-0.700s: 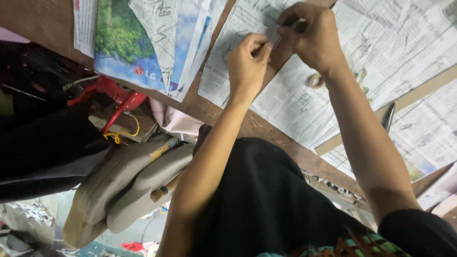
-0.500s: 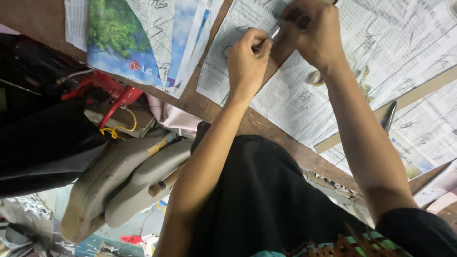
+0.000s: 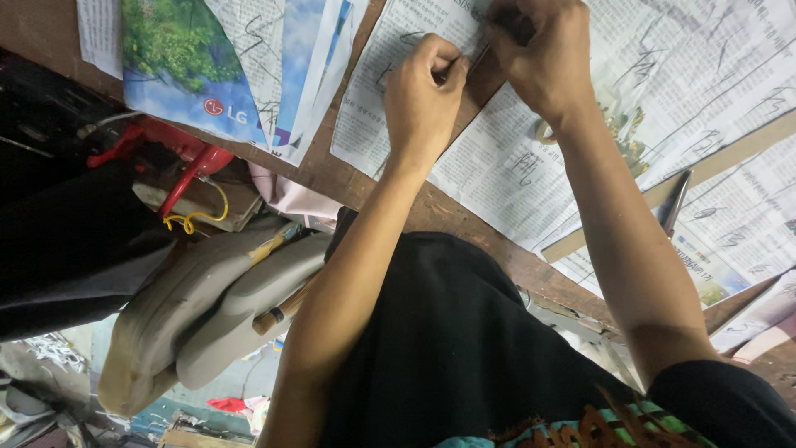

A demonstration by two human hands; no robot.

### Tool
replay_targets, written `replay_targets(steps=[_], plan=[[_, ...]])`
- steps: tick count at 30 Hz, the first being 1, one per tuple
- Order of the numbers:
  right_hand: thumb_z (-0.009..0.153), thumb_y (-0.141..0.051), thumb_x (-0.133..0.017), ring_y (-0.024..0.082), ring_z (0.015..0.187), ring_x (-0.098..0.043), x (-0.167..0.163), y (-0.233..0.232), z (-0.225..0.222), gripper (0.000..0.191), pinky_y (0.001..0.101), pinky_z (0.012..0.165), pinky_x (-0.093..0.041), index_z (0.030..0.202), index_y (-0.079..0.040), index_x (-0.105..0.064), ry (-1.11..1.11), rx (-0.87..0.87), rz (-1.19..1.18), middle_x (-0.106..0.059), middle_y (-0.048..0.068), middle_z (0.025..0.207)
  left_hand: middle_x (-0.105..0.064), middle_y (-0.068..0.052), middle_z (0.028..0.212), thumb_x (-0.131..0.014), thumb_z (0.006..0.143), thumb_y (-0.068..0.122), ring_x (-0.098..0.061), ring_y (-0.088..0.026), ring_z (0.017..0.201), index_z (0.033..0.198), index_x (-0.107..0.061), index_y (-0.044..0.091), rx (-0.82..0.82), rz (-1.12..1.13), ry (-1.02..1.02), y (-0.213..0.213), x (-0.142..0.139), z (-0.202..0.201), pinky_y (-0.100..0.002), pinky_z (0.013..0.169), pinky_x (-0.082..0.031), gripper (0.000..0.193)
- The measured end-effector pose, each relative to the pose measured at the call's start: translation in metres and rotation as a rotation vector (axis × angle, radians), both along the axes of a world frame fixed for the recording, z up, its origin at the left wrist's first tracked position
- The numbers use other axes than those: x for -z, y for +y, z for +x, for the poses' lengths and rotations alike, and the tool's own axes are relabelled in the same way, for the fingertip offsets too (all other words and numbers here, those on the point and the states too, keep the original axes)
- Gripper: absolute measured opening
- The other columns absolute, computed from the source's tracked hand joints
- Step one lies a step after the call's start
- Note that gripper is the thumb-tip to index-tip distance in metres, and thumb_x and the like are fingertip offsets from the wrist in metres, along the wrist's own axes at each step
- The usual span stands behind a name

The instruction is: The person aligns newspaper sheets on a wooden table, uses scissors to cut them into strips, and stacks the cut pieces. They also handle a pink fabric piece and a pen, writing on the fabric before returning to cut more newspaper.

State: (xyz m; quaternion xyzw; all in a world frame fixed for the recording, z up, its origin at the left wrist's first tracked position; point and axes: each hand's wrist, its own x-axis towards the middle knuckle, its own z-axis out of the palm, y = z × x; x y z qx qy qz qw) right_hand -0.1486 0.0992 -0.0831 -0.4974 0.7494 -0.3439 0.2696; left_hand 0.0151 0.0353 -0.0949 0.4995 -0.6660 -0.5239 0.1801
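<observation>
left hand (image 3: pixel 424 95): fist pinching thin strip (image 3: pixel 474 60), upper centre | right hand (image 3: pixel 549 58): fist, contents unclear | newspaper sheets (image 3: pixel 506 166) beneath | knife (image 3: pixel 673 203), right

The table (image 3: pixel 431 217) is seen as dark brown wood. It is covered by newspaper sheets (image 3: pixel 514 166) in white with grey print and black brush strokes. A blue and green printed page (image 3: pixel 178 58) is laid near its edge. A red tool (image 3: pixel 186 162) with a yellow cord (image 3: pixel 195 217) is shown beside it. A black shirt (image 3: pixel 464 348) with an orange and green pattern is worn.
</observation>
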Motion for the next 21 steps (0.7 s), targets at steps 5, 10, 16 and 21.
replay_targets(steps=[5,10,16,21], plan=[[0.089,0.007,-0.075,0.024,0.087,-0.076,0.002,0.009,-0.001,0.017,0.0340,0.081,-0.060,0.106,0.003,-0.074,0.026,-0.025,-0.035,-0.076,0.015,0.099,-0.076,-0.001,0.073,-0.073,0.092,0.012,-0.073,-0.013,0.059,0.086,-0.067,0.008,0.003,-0.035,-0.003,0.010,0.001,-0.001,-0.031,0.057,-0.053,0.009],[0.090,0.006,-0.075,0.026,0.084,-0.074,0.003,0.009,-0.015,0.019,0.0347,0.078,-0.059,0.108,0.001,-0.074,0.044,-0.042,-0.060,-0.075,0.015,0.098,-0.074,-0.001,0.071,-0.073,0.091,0.012,-0.072,-0.014,0.058,0.086,-0.066,0.008,0.033,-0.067,-0.032,0.010,-0.004,-0.015,-0.032,0.056,-0.052,0.009],[0.087,0.004,-0.077,0.028,0.082,-0.073,0.002,0.000,-0.026,0.017,0.0361,0.076,-0.058,0.104,0.001,-0.075,0.082,-0.042,-0.070,-0.074,0.016,0.096,-0.073,-0.001,0.068,-0.073,0.089,0.013,-0.071,-0.016,0.056,0.083,-0.064,0.010,0.049,-0.073,-0.093,0.002,-0.007,-0.028,-0.035,0.057,-0.052,0.012],[0.086,0.003,-0.073,0.030,0.086,-0.074,0.007,-0.009,-0.022,0.018,0.0383,0.081,-0.059,0.103,-0.001,-0.075,0.133,-0.063,-0.115,-0.075,0.015,0.099,-0.073,-0.002,0.069,-0.073,0.088,0.013,-0.072,-0.023,0.062,0.084,-0.062,0.009,0.049,-0.115,-0.083,-0.010,-0.007,-0.026,-0.039,0.057,-0.052,0.012]])
